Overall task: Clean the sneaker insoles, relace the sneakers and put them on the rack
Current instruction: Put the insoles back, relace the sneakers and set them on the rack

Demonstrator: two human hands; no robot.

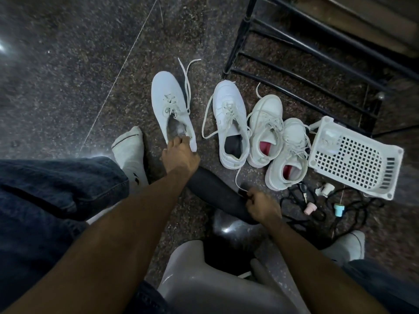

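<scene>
Left grip (179, 155) pinches sneaker (171, 109) heel, right grip (263, 206) clamped on black insole (217, 191), both on floor (68, 64)

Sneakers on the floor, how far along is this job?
Done: one black insole is out, gripped by the right hand. In hand: the left hand grips the leftmost sneaker by its heel. Left: all four sneakers sit unracked, laces loose; the rack holds none.

No text, label, brand name or number is legible anywhere; a small dark mark on one sock (133, 155) is unreadable.
</scene>
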